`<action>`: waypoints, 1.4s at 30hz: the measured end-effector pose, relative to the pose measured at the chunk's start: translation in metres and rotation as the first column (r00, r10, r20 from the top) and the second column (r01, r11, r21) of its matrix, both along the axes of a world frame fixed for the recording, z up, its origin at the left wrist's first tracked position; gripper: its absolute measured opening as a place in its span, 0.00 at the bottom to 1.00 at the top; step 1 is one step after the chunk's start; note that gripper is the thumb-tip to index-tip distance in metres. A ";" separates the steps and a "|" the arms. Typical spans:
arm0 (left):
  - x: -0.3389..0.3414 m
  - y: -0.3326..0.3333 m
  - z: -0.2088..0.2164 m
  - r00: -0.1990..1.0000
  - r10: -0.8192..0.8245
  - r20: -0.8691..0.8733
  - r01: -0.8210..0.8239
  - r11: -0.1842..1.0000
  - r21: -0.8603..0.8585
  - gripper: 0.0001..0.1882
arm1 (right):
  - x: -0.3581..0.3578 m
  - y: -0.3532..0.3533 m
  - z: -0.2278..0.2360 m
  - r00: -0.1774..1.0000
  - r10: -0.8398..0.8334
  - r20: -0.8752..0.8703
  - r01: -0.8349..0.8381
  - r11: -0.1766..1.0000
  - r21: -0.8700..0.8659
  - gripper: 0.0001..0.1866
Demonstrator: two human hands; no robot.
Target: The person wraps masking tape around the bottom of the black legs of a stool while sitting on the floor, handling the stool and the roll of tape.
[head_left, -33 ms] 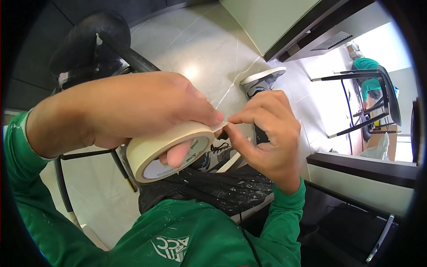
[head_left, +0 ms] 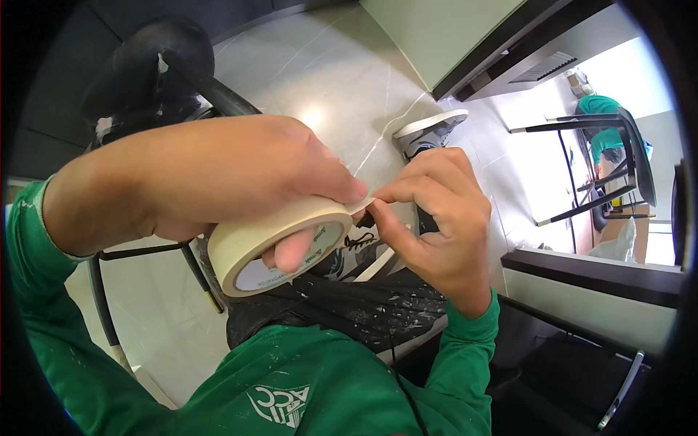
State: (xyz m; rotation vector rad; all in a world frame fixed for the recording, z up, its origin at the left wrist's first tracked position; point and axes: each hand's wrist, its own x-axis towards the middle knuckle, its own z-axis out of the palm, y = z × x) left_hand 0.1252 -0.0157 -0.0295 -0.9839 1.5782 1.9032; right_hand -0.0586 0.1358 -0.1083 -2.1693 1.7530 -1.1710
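Observation:
My left hand (head_left: 269, 156) grips a wide roll of cream masking tape (head_left: 233, 245), with fingers pushed through its core and the thumb lying along the top edge. At the roll's right side a short loose end of tape (head_left: 360, 206) sticks out. The thumb and forefinger of my right hand (head_left: 447, 214) pinch that end, close beside my left thumb tip. The roll hangs tilted above my dark, paint-spotted trousers (head_left: 363, 305). Part of the core is hidden by the left fingers.
A black chair (head_left: 211, 91) stands at the upper left, on a pale tiled floor (head_left: 305, 80). My grey shoe (head_left: 432, 131) rests ahead. Beyond a dark-edged low wall (head_left: 582, 280) at right, another black chair (head_left: 632, 156) stands near a bending person in green (head_left: 600, 105).

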 end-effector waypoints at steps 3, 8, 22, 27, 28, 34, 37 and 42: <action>-0.001 0.001 0.002 1.000 -0.005 0.007 0.006 1.000 -0.029 0.20 | 0.002 -0.001 0.000 0.993 0.002 -0.117 -0.001 1.000 0.005 0.11; 0.004 0.002 -0.002 0.999 0.009 0.042 -0.010 0.999 0.039 0.20 | -0.004 -0.008 -0.002 0.955 0.058 -0.290 -0.082 0.994 -0.068 0.13; 0.016 0.017 -0.002 0.999 0.016 -0.034 -0.015 0.999 0.049 0.17 | -0.022 -0.014 -0.016 0.978 0.203 -0.042 -0.203 0.979 -0.008 0.08; 0.014 0.016 -0.005 1.000 0.010 -0.024 -0.009 0.999 0.043 0.17 | -0.027 -0.013 -0.016 0.974 0.216 0.069 -0.216 0.976 0.003 0.10; 0.016 0.016 -0.006 0.999 0.012 -0.031 -0.011 0.999 0.044 0.17 | -0.027 -0.013 -0.015 0.971 0.221 0.093 -0.223 0.975 0.012 0.11; 0.013 0.017 -0.002 1.000 0.012 -0.002 -0.012 0.999 0.044 0.16 | -0.029 -0.008 -0.019 0.957 0.218 0.190 -0.226 0.974 0.024 0.14; 0.012 0.018 -0.001 1.000 0.009 0.027 -0.009 1.000 0.027 0.16 | -0.025 -0.007 -0.021 0.955 0.210 0.211 -0.218 0.976 0.015 0.14; 0.013 0.018 -0.002 1.000 0.006 0.015 -0.007 1.000 0.026 0.16 | -0.025 -0.006 -0.025 0.953 0.186 0.239 -0.195 0.981 0.012 0.14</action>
